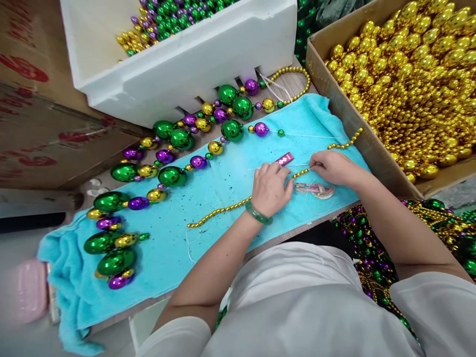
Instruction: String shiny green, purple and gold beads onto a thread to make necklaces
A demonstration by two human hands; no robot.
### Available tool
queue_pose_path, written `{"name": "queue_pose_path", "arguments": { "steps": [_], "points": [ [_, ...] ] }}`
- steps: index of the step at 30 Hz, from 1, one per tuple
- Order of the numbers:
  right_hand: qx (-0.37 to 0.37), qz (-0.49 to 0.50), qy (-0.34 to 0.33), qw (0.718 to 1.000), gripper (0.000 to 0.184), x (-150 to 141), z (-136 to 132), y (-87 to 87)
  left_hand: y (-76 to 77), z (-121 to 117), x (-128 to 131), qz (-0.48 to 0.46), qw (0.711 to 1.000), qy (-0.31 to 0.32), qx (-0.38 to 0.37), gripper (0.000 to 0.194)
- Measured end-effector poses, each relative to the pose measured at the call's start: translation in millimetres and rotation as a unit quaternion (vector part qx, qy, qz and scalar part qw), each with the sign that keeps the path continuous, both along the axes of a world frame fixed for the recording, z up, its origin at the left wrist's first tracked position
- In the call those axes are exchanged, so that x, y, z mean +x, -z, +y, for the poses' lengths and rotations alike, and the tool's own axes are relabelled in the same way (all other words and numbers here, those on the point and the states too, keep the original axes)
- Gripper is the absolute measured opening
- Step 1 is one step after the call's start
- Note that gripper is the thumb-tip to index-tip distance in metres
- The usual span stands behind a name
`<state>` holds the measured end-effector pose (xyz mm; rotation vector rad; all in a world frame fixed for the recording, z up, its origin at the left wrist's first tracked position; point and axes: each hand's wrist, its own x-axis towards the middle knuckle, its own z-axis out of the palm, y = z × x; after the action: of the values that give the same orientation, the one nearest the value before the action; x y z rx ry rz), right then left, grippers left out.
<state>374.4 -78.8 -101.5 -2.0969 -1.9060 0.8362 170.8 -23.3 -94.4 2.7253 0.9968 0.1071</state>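
My left hand (270,187), with a green bangle (259,213) at the wrist, lies over a strand of small gold beads (219,210). Its fingers are curled, and the strand comes out between thumb and forefinger. A thin needle (300,165) runs from the left fingers to my right hand (332,167), which pinches its end. A maroon packet (285,158) rests just beyond the left fingertips. Below the right hand are small snips (305,188) and a flat roll of white thread (323,191). Another short gold bead strand (345,145) lies behind the right hand.
A turquoise towel (178,248) covers the table. A long garland of green, purple and gold beads (173,176) loops across its far side. Behind stands a white foam box (193,64) of beads; at right, a cardboard box (357,131) holds gold beads. A pink box (32,291) sits at left.
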Motion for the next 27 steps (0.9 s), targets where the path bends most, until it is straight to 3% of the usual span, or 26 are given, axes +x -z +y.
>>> {"name": "queue_pose_path", "arguments": {
  "steps": [6, 13, 18, 20, 23, 25, 27],
  "points": [
    [0.001, -0.002, -0.006, 1.0, 0.018, 0.3, 0.5, 1.2, 8.8, 4.9, 27.0, 0.006, 0.999, 0.039, -0.018, 0.024],
    [-0.007, -0.069, -0.005, 0.998, 0.023, -10.0, -4.8, -6.5, 6.7, 8.0, 24.1, -0.016, 0.998, 0.044, -0.039, 0.022],
    [0.018, -0.078, -0.037, 0.996, 0.04, -23.7, -7.5, -20.9, 1.8, 13.7, 15.8, -0.144, 0.973, -0.026, -0.179, 0.018],
    [0.055, -0.035, -0.044, 0.997, 0.032, -29.5, -5.0, -20.3, -5.0, 16.1, 11.3, -0.197, 0.936, -0.073, -0.281, 0.014],
    [0.116, 0.13, -0.035, 0.984, 0.021, -38.6, 2.0, -14.2, -21.1, 19.0, 2.9, -0.253, 0.868, -0.123, -0.41, 0.014],
    [0.135, 0.255, -0.021, 0.957, 0.019, -42.6, 7.1, -11.5, -34.1, 21.4, -4.6, -0.273, 0.843, -0.148, -0.439, 0.015],
    [0.12, 0.34, -0.003, 0.933, 0.02, -43.0, 11.3, -12.5, -46.7, 25.0, -14.2, -0.281, 0.842, -0.174, -0.426, 0.018]
  ]
}}
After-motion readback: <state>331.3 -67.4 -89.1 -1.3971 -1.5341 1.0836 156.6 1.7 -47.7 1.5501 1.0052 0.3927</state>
